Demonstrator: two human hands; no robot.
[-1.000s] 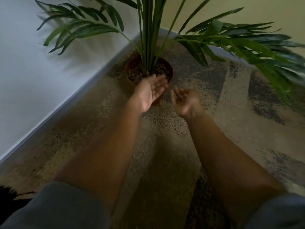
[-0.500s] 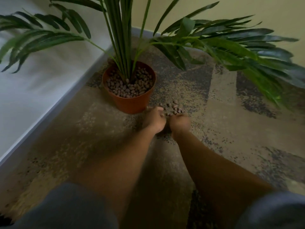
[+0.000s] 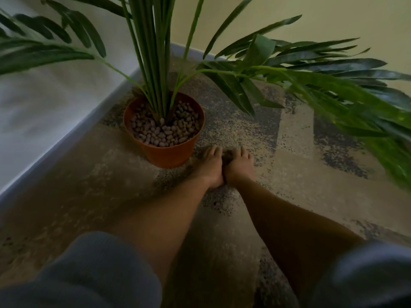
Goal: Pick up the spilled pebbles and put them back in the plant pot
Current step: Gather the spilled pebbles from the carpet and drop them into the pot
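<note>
An orange plant pot [image 3: 165, 155] stands on the carpet, filled with brown pebbles [image 3: 164, 132] around the stems of a green palm [image 3: 153, 63]. Just right of the pot, my left hand [image 3: 210, 167] and my right hand [image 3: 240, 167] lie palm down side by side on the floor, with the fingers curled and the hands cupped together. A dark clump of spilled pebbles [image 3: 226, 157] shows in the gap between them; the rest of the pile is hidden under the hands.
A patterned beige and dark carpet [image 3: 295, 181] covers the floor. A white wall with a grey skirting board [image 3: 66, 141] runs along the left. Long palm fronds [image 3: 333, 85] hang low over the right side.
A second ago both hands were raised palm up at the pot's rim. They dropped to the carpet and have moved forward over the loose pebbles, closing around them.
</note>
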